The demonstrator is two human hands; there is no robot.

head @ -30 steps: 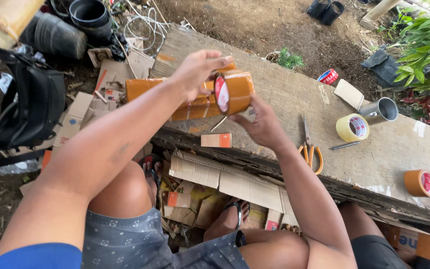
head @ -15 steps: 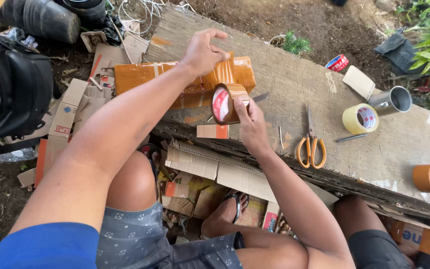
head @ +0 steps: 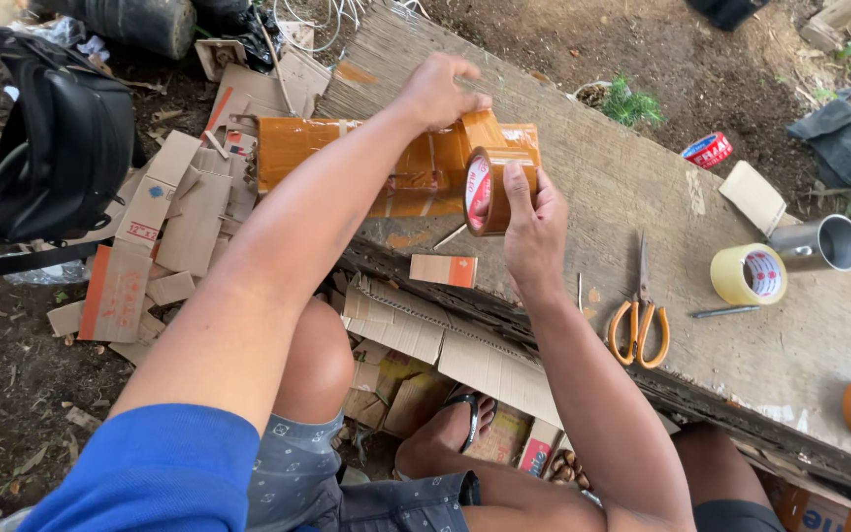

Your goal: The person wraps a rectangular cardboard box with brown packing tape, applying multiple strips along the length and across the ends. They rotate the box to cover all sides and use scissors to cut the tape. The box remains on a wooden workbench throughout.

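The right hand (head: 534, 212) grips a tape roll (head: 490, 190) upright against the box (head: 386, 163); the left hand (head: 437, 91) is closed on the box's top edge, just above the roll; scissors (head: 639, 320) lie on the desk (head: 622, 187) right of the right hand

Brown tape roll (head: 490, 192) upright, touching tape-wrapped orange box (head: 347, 158) on wooden board
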